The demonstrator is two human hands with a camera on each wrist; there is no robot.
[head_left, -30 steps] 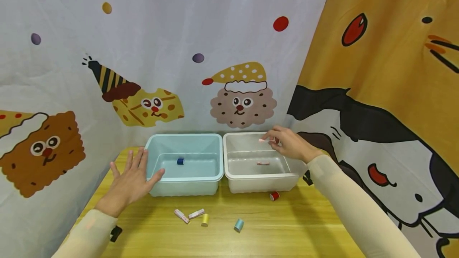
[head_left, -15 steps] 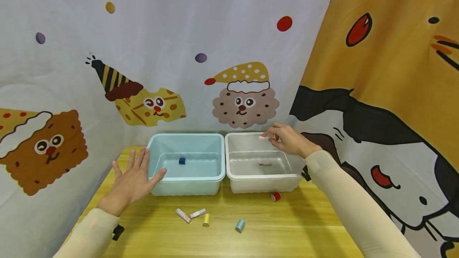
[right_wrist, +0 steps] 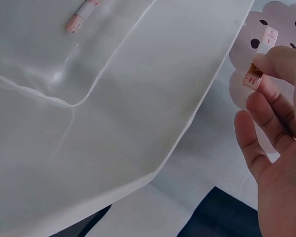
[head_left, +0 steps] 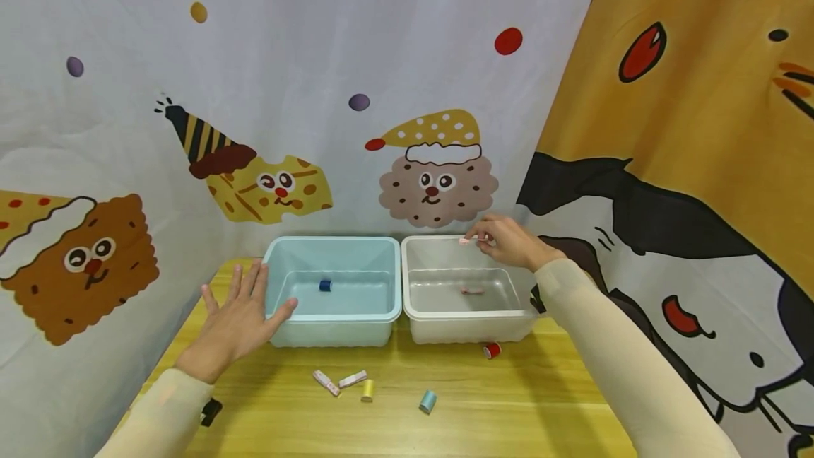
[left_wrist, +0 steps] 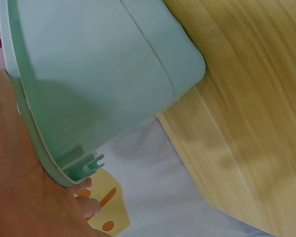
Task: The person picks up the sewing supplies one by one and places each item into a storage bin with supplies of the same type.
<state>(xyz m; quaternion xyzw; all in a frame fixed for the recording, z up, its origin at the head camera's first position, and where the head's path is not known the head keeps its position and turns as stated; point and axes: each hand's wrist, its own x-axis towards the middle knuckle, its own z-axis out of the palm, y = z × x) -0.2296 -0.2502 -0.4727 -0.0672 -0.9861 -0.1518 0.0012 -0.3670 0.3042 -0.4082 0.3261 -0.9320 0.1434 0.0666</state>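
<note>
My right hand [head_left: 509, 240] pinches a folded tape measure [right_wrist: 269, 38] between thumb and fingers, above the back rim of the white bin [head_left: 470, 316]. Another folded tape measure [head_left: 473, 291] lies on that bin's floor. To the left, a light blue bin [head_left: 337, 318] holds one navy thread spool [head_left: 325, 286]. My left hand [head_left: 238, 331] is spread with straight fingers at the blue bin's left side. In the left wrist view, this hand [left_wrist: 24, 163] lies along the bin's rim, fingertips showing past the corner.
On the wooden table [head_left: 305, 430] in front of the bins lie two folded tape measures [head_left: 326, 382], a yellow spool [head_left: 367, 391] and a light blue spool [head_left: 428, 401]. A red spool [head_left: 492, 350] sits by the white bin's front. Printed curtains [head_left: 286, 55] stand behind and right.
My right hand has risen slightly with the tape measure, toward the white bin's back rim. My left hand keeps its place at the blue bin. The head view has shifted slightly.
</note>
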